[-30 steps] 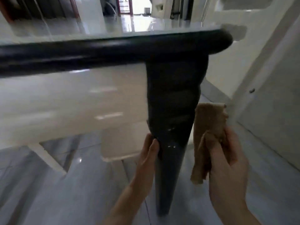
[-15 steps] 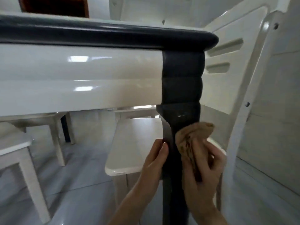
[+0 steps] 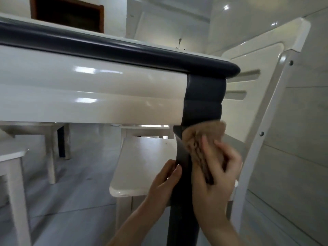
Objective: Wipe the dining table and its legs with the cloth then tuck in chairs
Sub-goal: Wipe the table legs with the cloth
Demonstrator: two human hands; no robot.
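Here, nearest, the left hand [image 3: 165, 183] lies with straight fingers against the dark leg [image 3: 182, 221]. The right hand [image 3: 218, 180] grips the cloth [image 3: 198, 139], pressed to the leg just under the desk [image 3: 88, 96]. Behind stands a white chair [image 3: 266, 107].

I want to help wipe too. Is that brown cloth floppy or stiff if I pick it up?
Probably floppy: the cloth bunches and folds against the dark table leg under the right hand. Likely light too, since one hand holds it there. Its woven-looking surface should grip, not slip, though it's blurred.
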